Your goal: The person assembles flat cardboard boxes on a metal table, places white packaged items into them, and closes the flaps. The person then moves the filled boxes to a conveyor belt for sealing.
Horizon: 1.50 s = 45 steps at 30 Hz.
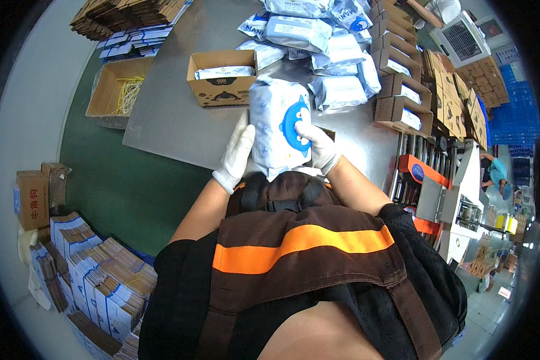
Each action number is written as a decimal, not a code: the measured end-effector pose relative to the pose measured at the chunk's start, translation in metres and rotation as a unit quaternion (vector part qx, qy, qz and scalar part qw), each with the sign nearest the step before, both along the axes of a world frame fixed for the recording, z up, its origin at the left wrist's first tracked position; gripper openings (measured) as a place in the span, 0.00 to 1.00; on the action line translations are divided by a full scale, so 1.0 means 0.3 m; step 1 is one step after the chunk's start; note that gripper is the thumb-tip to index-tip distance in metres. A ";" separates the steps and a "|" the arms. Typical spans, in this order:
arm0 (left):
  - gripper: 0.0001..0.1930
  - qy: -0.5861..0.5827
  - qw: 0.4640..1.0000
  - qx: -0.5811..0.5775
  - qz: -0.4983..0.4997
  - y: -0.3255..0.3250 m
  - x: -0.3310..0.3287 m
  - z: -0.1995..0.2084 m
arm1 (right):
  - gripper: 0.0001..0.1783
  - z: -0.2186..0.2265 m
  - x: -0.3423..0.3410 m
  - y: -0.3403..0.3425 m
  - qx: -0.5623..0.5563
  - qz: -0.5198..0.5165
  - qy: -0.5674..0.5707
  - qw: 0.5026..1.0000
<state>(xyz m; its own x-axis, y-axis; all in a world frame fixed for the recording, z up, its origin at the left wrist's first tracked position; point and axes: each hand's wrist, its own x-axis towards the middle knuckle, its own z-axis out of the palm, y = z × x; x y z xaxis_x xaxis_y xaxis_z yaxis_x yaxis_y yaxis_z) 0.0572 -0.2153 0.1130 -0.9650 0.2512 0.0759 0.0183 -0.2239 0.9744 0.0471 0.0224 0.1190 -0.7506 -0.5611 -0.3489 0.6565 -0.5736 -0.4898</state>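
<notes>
Between my white-gloved hands I hold a plump white wipes pack (270, 129) with a blue cartoon figure on its front, upright above the near table edge. My left hand (239, 150) presses along its left side, fingers pointing up. My right hand (320, 147) grips the lower right, thumb on the blue print. Just beyond stands an open brown carton (225, 93) with a similar wipes pack (225, 72) inside. A heap of wipes packs (297, 33) lies on the metal table farther back. Behind my right hand, part of another brown box (328, 133) shows; the rest is hidden.
Open cartons (402, 114) holding packs line the table's right side, by a roller conveyor (405, 147) with a red-orange machine part (423, 171). A box of yellow straps (111, 90) stands left of the metal table (162, 114). Flattened cartons (105, 276) are stacked lower left. Other people work at right.
</notes>
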 end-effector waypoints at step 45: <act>0.30 -0.137 0.772 -0.601 0.154 -0.548 -0.454 -0.010 | 0.27 0.866 0.038 0.382 0.518 -0.150 0.664 0.518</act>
